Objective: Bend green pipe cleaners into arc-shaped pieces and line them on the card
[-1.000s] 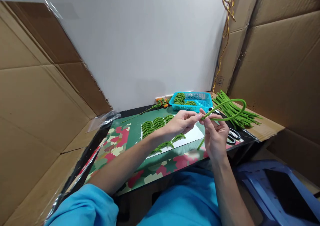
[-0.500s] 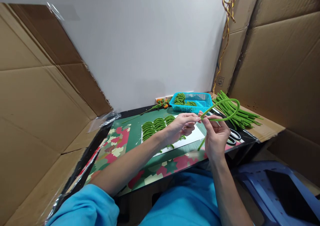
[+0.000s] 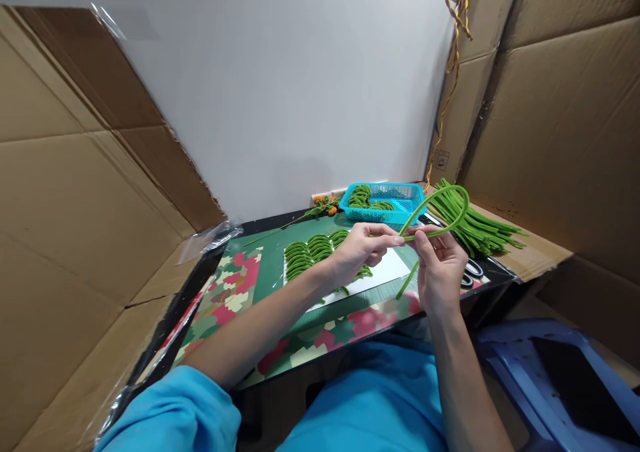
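Observation:
A long green pipe cleaner (image 3: 463,205) is bent into a loop above the table, held between both hands. My left hand (image 3: 367,245) pinches it where the strands cross. Just to the right, my right hand (image 3: 441,262) grips the same pipe cleaner with thumb and fingers, and a loose end hangs below toward the table edge. Beneath and left of my hands, rows of curved green pipe-cleaner pieces (image 3: 299,260) lie on a white sheet (image 3: 393,270); my left hand and forearm hide part of them.
A blue basket (image 3: 407,216) with green pieces stands at the back. A bundle of green pipe cleaners (image 3: 480,229) lies at the right, beside scissors (image 3: 470,275). Orange flowers on a green stem (image 3: 326,205) rest near the wall. A blue plastic stool (image 3: 520,345) stands lower right.
My right hand has shifted slightly right, away from the left fingertips. The loop has tilted up and to the left, and the left hand still pinches the crossing.

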Demonstrator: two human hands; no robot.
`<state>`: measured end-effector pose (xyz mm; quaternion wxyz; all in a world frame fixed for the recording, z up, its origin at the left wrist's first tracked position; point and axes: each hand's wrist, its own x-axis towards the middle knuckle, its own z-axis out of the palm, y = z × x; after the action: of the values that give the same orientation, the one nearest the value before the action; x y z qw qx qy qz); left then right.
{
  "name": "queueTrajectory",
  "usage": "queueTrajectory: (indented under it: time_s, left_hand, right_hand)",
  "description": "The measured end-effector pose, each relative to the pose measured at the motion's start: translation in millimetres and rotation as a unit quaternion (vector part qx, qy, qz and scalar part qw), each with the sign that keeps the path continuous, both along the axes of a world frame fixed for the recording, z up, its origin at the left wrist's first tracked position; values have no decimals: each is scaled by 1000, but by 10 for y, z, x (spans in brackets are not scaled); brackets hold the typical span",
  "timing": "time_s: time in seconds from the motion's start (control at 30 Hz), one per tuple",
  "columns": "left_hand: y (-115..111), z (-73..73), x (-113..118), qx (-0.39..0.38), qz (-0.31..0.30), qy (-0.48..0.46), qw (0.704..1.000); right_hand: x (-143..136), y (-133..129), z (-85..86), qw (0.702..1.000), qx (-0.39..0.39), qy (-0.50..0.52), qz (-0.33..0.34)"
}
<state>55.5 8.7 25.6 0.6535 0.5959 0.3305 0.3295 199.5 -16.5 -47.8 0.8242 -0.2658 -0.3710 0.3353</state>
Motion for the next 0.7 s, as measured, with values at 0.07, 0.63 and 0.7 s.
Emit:
queueTrajectory:
  time_s: [0.07, 0.63, 0.7]
  left_hand:
    - [3, 0, 1, 32, 5, 14, 999]
    - [40, 40, -6, 268, 31, 146, 952]
    - [28, 32, 0, 272, 37, 141, 951]
  right_hand:
    - [12, 4, -12, 1000, -14, -19, -6]
    - [140, -54, 46, 992, -57, -111, -17]
    - [134, -49, 35, 992, -61, -110, -13]
